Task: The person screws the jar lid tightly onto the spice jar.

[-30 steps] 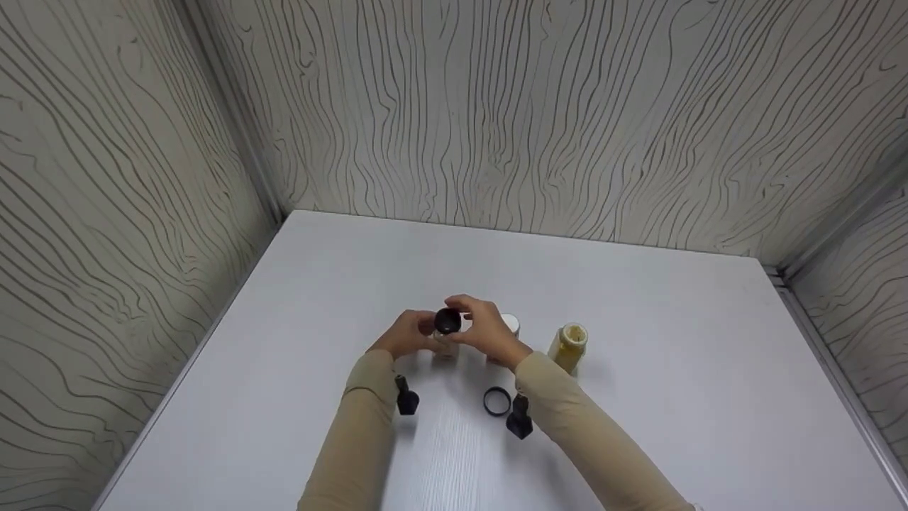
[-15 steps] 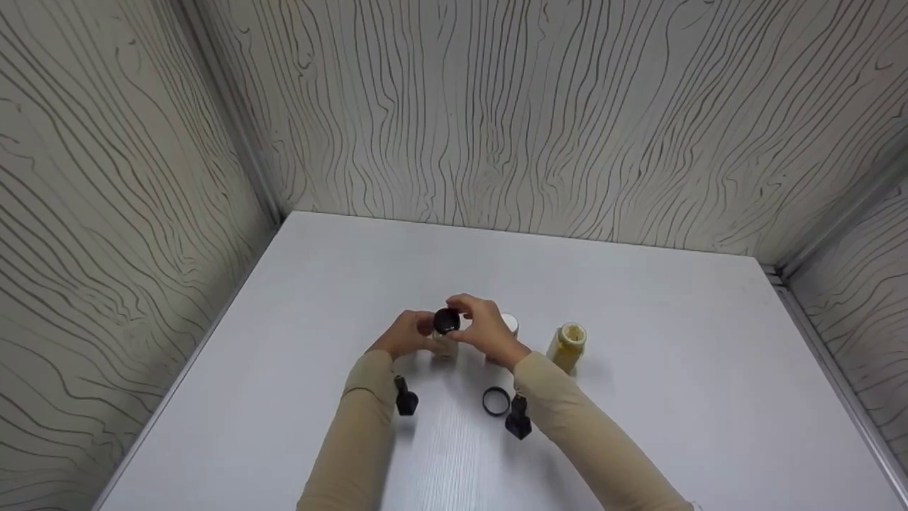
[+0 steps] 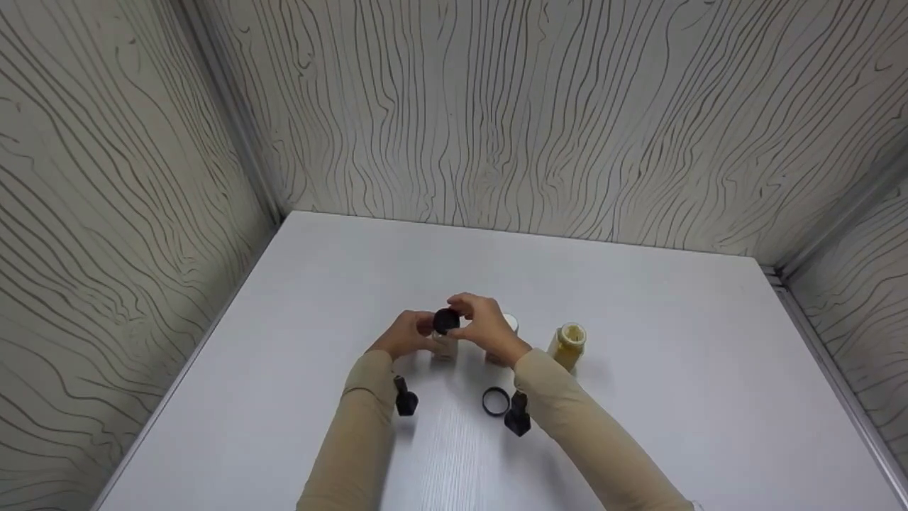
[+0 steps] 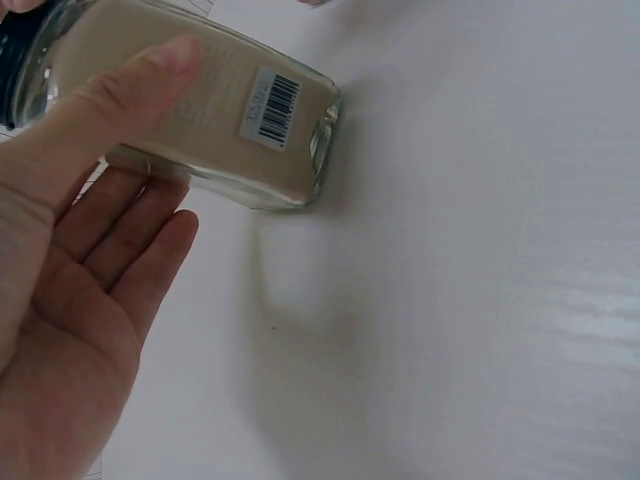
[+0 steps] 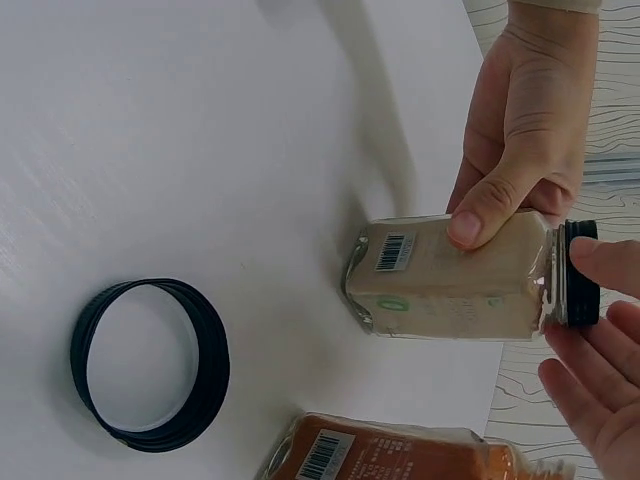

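My left hand (image 3: 406, 333) grips a square glass jar (image 5: 470, 290) of beige powder, thumb pressed on its side near the barcode label. The jar stands on the white table. At its mouth, my right hand (image 3: 488, 326) pinches a black screw cap (image 5: 583, 275) between thumb and fingers. The cap sits over the threaded neck, a strip of clear glass showing below it. Just right of this jar is another glass jar (image 5: 390, 455) with orange-red contents, partly hidden behind my right hand in the head view.
A jar with yellow contents (image 3: 567, 349) stands uncapped further right. Nearer to me lies a black ring-shaped cap (image 5: 213, 360), pale inside. Black camera mounts (image 3: 406, 402) hang at both wrists. Patterned panels (image 3: 454, 113) wall the table at the back and sides.
The right fingers have shifted very slightly around the black cap. The left hand and the beige-powder jar stay in place.
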`<state>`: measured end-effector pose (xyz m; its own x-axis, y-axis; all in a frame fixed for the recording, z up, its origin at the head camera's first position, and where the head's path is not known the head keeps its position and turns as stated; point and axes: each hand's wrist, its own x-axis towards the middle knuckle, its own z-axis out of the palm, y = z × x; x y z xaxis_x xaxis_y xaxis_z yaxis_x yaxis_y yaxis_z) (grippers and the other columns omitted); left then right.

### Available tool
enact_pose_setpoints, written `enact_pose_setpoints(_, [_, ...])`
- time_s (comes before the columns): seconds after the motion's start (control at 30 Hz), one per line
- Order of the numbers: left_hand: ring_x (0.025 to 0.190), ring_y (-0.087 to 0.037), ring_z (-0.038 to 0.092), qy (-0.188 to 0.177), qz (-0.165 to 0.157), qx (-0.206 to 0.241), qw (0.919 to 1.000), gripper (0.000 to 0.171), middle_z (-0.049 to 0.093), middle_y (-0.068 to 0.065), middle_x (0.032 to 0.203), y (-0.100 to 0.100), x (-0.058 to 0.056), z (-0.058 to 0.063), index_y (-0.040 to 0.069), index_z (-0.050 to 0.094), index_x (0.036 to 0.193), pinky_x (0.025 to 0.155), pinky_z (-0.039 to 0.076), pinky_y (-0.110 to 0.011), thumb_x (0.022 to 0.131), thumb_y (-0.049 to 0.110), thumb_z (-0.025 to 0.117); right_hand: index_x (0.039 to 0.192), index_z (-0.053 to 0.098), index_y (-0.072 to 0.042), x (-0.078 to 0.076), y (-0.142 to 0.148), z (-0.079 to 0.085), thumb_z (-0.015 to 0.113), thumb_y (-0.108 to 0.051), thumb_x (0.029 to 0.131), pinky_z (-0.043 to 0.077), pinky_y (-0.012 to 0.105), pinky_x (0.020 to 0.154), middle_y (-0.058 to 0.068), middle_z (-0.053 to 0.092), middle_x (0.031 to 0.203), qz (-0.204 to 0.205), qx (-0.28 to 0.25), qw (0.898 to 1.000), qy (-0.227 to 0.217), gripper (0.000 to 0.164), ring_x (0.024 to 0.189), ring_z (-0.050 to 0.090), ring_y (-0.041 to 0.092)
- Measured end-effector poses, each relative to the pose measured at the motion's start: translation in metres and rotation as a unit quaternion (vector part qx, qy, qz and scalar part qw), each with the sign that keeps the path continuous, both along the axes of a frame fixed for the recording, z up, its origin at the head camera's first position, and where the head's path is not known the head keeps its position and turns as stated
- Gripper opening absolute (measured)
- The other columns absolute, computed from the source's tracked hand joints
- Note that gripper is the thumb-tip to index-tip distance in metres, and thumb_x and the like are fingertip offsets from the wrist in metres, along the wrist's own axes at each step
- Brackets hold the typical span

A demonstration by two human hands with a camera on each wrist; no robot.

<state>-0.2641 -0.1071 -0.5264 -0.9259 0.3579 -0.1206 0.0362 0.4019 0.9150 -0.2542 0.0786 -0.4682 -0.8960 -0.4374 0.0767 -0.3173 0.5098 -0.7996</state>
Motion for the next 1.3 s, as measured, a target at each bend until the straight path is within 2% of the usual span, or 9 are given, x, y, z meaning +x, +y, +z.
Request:
enact_pose_setpoints(0.3, [0.125, -0.03, 0.059, -0.011, 0.005, -0.003, 0.9999, 0.049, 0.066, -0.012, 0.128, 0.0011, -0.0025, -0.0011, 0.006, 0.065, 0.123, 0.113, 0.043, -0.048, 0.075, 0.001, 0.075, 0.127, 0.056, 0.007, -0.0025, -0.0001, 0.0016, 0.068, 0.006, 0.08, 0.052, 0.052, 0.102, 0.025, 0.061, 0.129, 0.029, 0.018, 0.999, -0.027, 0.049, 0.119, 0.06, 0.039])
enact_pose_setpoints(0.43, [0.126, -0.031, 0.058, -0.012, 0.006, -0.003, 0.9999, 0.05, 0.065, -0.012, 0.129, 0.0016, -0.0018, -0.0015, 0.006, 0.064, 0.124, 0.114, 0.043, -0.048, 0.076, 0.001, 0.075, 0.126, 0.058, 0.005, -0.0028, -0.0014, 0.0025, 0.068, 0.004, 0.081, 0.052, 0.049, 0.103, 0.023, 0.062, 0.128, 0.022, 0.038, 0.999, -0.028, 0.046, 0.119, 0.06, 0.038])
enact_pose_setpoints(0.6, [0.127, -0.03, 0.057, -0.012, 0.008, 0.001, 0.9999, 0.05, 0.065, -0.012, 0.13, 0.0015, -0.0001, 0.0003, 0.006, 0.064, 0.124, 0.114, 0.042, -0.048, 0.076, 0.002, 0.076, 0.119, 0.063, 0.003, -0.0034, -0.0028, 0.0046, 0.072, 0.001, 0.08, 0.053, 0.046, 0.101, 0.019, 0.067, 0.12, 0.006, 0.053, 0.998, -0.016, 0.04, 0.114, 0.064, 0.033])
enact_pose_setpoints(0.77, [0.123, -0.029, 0.059, -0.006, 0.008, -0.004, 0.9999, 0.048, 0.067, -0.01, 0.126, 0.0006, -0.0001, 0.0001, 0.008, 0.066, 0.122, 0.112, 0.044, -0.048, 0.076, 0.002, 0.076, 0.122, 0.061, 0.003, -0.004, -0.0036, 0.0065, 0.073, 0.001, 0.079, 0.052, 0.046, 0.104, 0.019, 0.066, 0.121, -0.001, 0.056, 0.998, -0.031, 0.045, 0.116, 0.063, 0.032])
enact_pose_setpoints(0.9, [0.124, -0.029, 0.059, -0.008, 0.007, 0.0, 0.9999, 0.047, 0.067, -0.01, 0.126, 0.0003, 0.0006, -0.0001, 0.008, 0.067, 0.121, 0.113, 0.043, -0.048, 0.076, 0.003, 0.077, 0.127, 0.057, 0.005, -0.0041, -0.0032, 0.0061, 0.071, 0.004, 0.078, 0.051, 0.046, 0.105, 0.021, 0.062, 0.128, 0.017, 0.048, 0.998, -0.035, 0.051, 0.121, 0.059, 0.035])
enact_pose_setpoints(1.07, [0.124, -0.029, 0.059, -0.002, 0.001, -0.005, 1.0, 0.046, 0.067, -0.01, 0.126, 0.001, 0.0021, 0.001, 0.009, 0.067, 0.121, 0.113, 0.043, -0.047, 0.076, 0.006, 0.078, 0.128, 0.056, 0.005, -0.004, -0.0017, 0.0044, 0.066, 0.007, 0.079, 0.05, 0.047, 0.106, 0.023, 0.06, 0.13, 0.039, 0.016, 0.998, -0.041, 0.05, 0.123, 0.057, 0.038])
enact_pose_setpoints(1.3, [0.124, -0.028, 0.059, -0.001, 0.008, -0.018, 0.9998, 0.044, 0.068, -0.008, 0.126, 0.0026, 0.0024, 0.0024, 0.011, 0.068, 0.119, 0.114, 0.043, -0.047, 0.076, 0.006, 0.078, 0.122, 0.061, 0.004, -0.0044, -0.0007, 0.003, 0.073, 0.001, 0.079, 0.05, 0.047, 0.106, 0.021, 0.065, 0.123, 0.015, 0.01, 1.0, -0.025, 0.044, 0.118, 0.061, 0.035])
